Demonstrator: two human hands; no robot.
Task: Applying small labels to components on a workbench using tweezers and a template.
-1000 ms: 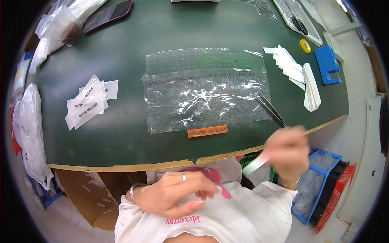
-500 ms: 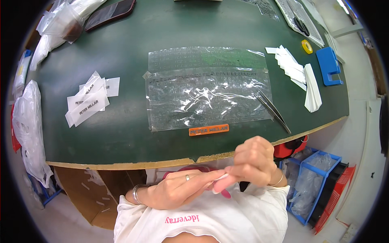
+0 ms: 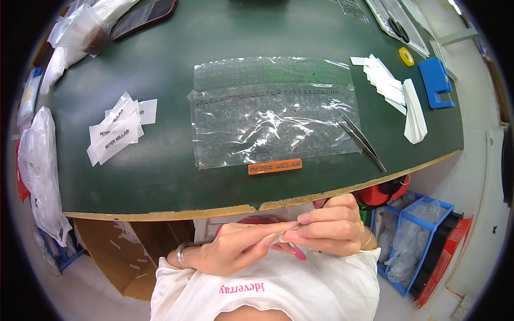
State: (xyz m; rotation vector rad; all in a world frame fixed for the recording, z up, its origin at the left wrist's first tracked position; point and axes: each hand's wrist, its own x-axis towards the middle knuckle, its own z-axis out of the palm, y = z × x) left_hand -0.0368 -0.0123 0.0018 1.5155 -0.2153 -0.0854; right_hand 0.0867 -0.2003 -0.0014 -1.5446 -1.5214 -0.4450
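Just in front of the table edge, my two hands meet close to my body. My left hand (image 3: 233, 247), its fingers pressed together, pinches a thin whitish piece (image 3: 279, 239) that is mostly hidden. Against this piece my right hand (image 3: 334, 227) is closed too, thumb and fingertips together. Whether the piece is paper or film I cannot tell. Nearest on the table lies an orange bar (image 3: 274, 167) with raised dark letters. Beyond it is a clear embossed plastic sheet (image 3: 230, 128), with metal tweezers (image 3: 364, 143) resting over its right edge.
Printed translucent slips (image 3: 115, 140) overlap at left. Blank white strips (image 3: 385, 88) fan out at right, near a yellow tape roll (image 3: 406, 56) and blue tape dispenser (image 3: 436, 83). A phone (image 3: 144, 20) lies far left; below stand a cardboard box (image 3: 110, 257) and blue rack (image 3: 409, 219).
My right hand has come down toward my body, its raised knuckles dropping and its fingers going from a curled fist to a fingertip pinch. My left hand stays nearly in place.
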